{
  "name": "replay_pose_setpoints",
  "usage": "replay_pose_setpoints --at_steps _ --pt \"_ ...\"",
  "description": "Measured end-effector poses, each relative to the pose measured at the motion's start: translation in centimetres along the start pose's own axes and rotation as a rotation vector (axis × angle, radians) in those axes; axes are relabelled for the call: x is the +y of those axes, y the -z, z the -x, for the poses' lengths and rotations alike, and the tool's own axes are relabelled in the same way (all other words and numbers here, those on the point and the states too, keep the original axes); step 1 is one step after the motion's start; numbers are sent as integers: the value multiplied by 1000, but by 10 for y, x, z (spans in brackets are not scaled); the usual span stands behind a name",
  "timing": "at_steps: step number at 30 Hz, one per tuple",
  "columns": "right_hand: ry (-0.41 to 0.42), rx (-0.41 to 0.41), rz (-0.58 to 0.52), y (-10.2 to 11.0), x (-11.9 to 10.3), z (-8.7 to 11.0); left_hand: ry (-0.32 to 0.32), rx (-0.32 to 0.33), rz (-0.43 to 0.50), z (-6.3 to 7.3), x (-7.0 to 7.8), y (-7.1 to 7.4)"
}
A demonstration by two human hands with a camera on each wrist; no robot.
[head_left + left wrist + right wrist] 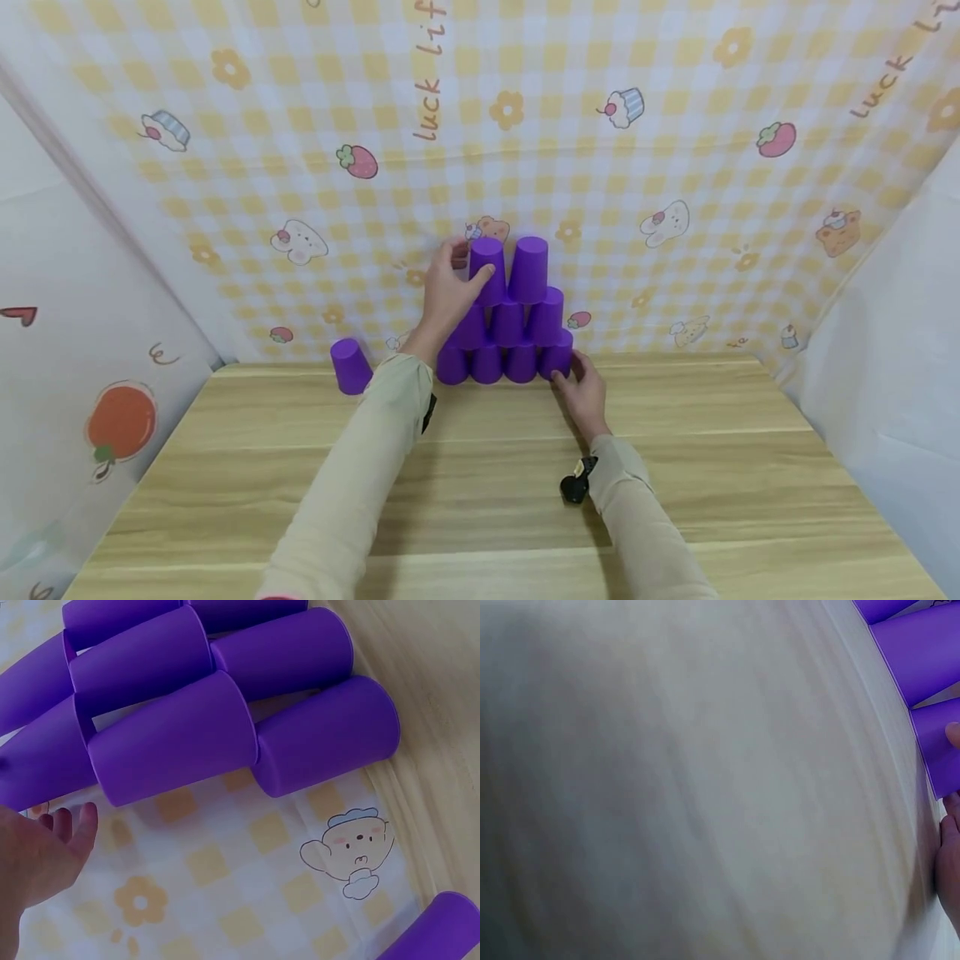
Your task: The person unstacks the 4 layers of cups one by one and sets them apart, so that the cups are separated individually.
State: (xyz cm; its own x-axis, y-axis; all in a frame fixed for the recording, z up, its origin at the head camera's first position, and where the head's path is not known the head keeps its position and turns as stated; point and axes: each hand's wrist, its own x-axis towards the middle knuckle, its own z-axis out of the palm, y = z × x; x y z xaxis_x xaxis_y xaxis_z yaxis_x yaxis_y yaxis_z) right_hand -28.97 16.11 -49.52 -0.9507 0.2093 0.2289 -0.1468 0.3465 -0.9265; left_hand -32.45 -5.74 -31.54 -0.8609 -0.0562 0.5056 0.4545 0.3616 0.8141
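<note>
Purple cups stand upside down in a stepped stack against the back cloth, with several in the bottom row, three above and two on top. My left hand holds the left top cup, thumb across its front and fingers round its far left side. Beside it stands the other top cup. At the bottom right corner, my right hand grips the end cup, thumb on the front and fingers at the right side. In the right wrist view, only part of this hand shows beside the end cup.
A single purple cup stands upside down on the wooden table, left of the stack. The checked cloth hangs close behind the stack. White sheets border the table on both sides.
</note>
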Motion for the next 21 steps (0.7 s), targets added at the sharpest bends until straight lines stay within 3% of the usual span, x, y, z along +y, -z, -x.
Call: replay_pose_setpoints --at_steps 12,21 --pt "16 13 8 2 2 -3 6 -14 61 1 -6 -9" --pt "4 7 13 1 2 -1 7 -35 48 3 -5 -1"
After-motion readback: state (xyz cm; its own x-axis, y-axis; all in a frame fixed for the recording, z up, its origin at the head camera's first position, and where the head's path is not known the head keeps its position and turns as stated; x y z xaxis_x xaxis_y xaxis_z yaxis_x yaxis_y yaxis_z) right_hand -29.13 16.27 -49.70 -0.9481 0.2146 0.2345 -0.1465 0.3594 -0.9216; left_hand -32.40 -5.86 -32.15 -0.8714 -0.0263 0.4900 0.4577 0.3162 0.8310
